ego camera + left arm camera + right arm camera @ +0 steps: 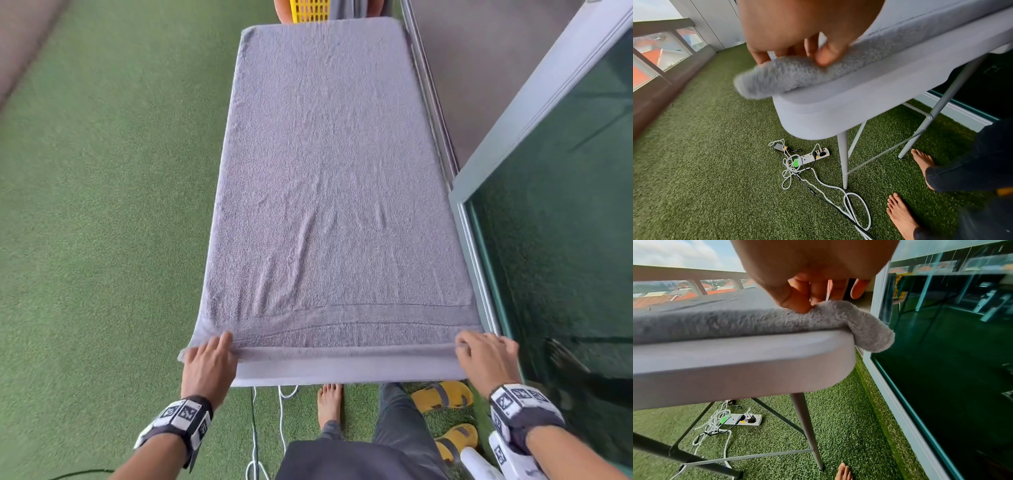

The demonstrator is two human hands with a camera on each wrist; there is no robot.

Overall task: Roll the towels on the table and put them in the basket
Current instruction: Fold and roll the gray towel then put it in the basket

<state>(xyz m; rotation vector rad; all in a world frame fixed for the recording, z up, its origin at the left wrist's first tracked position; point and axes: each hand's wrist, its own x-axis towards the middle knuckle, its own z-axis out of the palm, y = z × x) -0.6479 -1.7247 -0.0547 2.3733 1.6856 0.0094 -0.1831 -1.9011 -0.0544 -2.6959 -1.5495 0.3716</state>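
Early stage: both hands, left hand (pixel 210 358) and right hand (pixel 486 356), pinch the towel (pixel 329 178) near edge on the table (pixel 342 371), 1st turn just forming. Basket (pixel 310 10) unfilled, as far as visible.

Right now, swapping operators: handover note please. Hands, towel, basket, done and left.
Left hand: pinches the near left corner of the grey towel, which overhangs the table corner.
Right hand: pinches the near right corner, which droops past the table edge.
Towel: spread flat along the table, near edge turned over into a first small roll.
Yellow basket: beyond the table's far end, mostly out of frame; contents not visible.
Done: roll only just started.
Left: roll the towel to the far end, then put it in the basket.
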